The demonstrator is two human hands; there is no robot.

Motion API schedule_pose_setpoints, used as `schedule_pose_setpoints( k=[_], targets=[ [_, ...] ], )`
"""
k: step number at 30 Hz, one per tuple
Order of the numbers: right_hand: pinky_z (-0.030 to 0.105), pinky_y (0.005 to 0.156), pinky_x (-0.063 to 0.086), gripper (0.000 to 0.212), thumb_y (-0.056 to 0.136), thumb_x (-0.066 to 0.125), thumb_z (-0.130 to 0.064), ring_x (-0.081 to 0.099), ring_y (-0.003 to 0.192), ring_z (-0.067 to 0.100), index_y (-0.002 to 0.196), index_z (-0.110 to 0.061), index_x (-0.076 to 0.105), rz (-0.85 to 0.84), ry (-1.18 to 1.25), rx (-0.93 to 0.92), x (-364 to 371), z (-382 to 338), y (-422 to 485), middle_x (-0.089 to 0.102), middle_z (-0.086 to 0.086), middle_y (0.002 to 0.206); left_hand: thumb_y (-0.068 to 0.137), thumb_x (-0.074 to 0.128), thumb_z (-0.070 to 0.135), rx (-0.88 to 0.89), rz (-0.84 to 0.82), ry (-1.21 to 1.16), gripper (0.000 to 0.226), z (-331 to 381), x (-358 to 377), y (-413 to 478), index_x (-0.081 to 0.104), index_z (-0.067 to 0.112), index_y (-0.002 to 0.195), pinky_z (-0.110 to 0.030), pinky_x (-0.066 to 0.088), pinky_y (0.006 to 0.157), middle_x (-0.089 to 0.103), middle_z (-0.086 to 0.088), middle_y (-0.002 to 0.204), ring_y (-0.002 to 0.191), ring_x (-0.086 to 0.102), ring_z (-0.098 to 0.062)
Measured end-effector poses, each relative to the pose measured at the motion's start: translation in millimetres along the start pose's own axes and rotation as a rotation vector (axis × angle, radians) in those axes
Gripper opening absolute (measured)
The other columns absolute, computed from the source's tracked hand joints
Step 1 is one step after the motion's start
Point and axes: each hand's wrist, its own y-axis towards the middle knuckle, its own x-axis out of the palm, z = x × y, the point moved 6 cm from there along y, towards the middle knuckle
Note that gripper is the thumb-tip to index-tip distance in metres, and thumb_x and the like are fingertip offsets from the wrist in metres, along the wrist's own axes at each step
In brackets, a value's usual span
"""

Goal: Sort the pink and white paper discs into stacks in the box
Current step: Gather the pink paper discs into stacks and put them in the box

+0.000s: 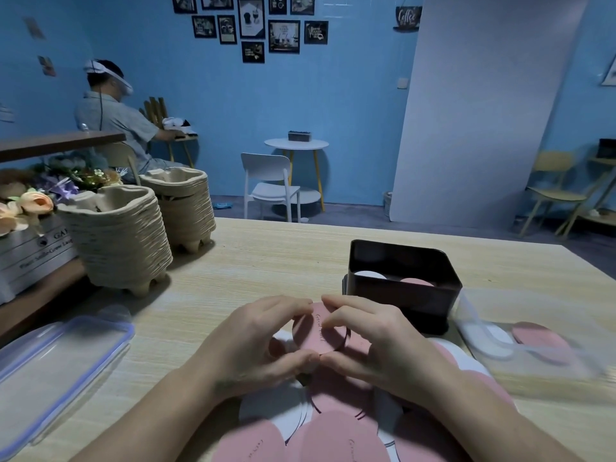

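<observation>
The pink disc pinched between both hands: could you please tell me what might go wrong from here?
1. The left hand and right hand pinch the pink disc only at its edges, so it may slip back onto the loose pile.
2. In the dark box the white stack and pink stack sit side by side; a careless drop could mix them.
</observation>
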Motion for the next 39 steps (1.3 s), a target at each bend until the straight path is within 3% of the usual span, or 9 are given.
schedule_pose_setpoints(
  k=[7,15,23,27,30,35,39],
  targets=[
    [0.024,0.1,0.053,0.028,0.089,0.082,-0.041,0.053,0.14,0.004,0.097,-0.018,0.068,0.032,0.043,-0.015,-2.6,-1.5,0.5,0.068,0.009,0.134,0.087,0.078,0.045,0.042,0.089,-0.059,0.046,5.9,-8.1,0.3,0.064,0.023,0.125,-0.018,0.052,0.086,0.07,0.017,0.113,0.103,0.063,0.005],
    [0.027,0.096,0.055,0.038,0.089,0.075,-0.056,0.057,0.136,0.004,0.093,-0.019,0.067,-0.001,0.082,-0.002,1.1,0.3,-0.4,0.069,0.008,0.133,0.084,0.086,0.041,0.065,0.013,-0.064,0.047,2.8,-1.5,-0.7,0.067,0.019,0.121,-0.034,0.057,0.088,0.071,0.012,0.116,0.108,0.068,-0.006],
    [0.027,0.101,0.051,0.031,0.086,0.081,-0.048,0.05,0.14,0.0,0.098,-0.026,0.063,-0.112,0.06,0.025,3.6,-0.3,0.1,0.066,0.001,0.134,0.084,0.085,0.042,0.061,-0.019,-0.047,0.039,3.2,-0.1,1.1,0.07,0.016,0.11,-0.036,0.056,0.088,0.068,0.007,0.116,0.11,0.066,-0.01],
    [0.027,0.092,0.053,0.036,0.085,0.079,-0.054,0.062,0.118,0.008,0.1,-0.024,0.065,-0.154,0.032,0.01,7.2,-1.4,2.2,0.063,-0.006,0.132,0.084,0.084,0.046,0.073,-0.068,-0.009,0.036,2.8,2.6,1.3,0.067,0.02,0.104,-0.036,0.056,0.087,0.066,0.011,0.122,0.113,0.064,-0.009],
    [0.027,0.091,0.054,0.041,0.082,0.081,-0.056,0.062,0.116,0.009,0.103,-0.024,0.067,-0.172,0.025,0.009,11.5,1.0,2.1,0.061,-0.008,0.134,0.082,0.084,0.05,0.068,-0.068,0.008,0.04,1.1,2.6,0.6,0.067,0.024,0.106,-0.034,0.058,0.085,0.066,0.013,0.126,0.115,0.064,-0.008],
    [0.025,0.091,0.054,0.045,0.076,0.08,-0.061,0.067,0.115,0.015,0.098,-0.023,0.067,-0.115,0.027,-0.004,9.7,0.7,2.8,0.067,0.001,0.13,0.079,0.089,0.042,0.057,-0.058,0.022,0.041,-4.4,6.0,0.8,0.064,0.028,0.109,-0.038,0.059,0.086,0.068,0.01,0.13,0.115,0.066,-0.012],
    [0.028,0.091,0.056,0.042,0.078,0.08,-0.059,0.068,0.115,0.017,0.099,-0.026,0.065,-0.099,0.029,0.0,7.8,1.7,3.6,0.068,0.003,0.13,0.082,0.082,0.048,0.06,-0.059,0.064,0.036,-1.2,4.9,1.8,0.063,0.027,0.104,-0.037,0.059,0.085,0.069,0.009,0.128,0.113,0.067,-0.013]
  ],
)
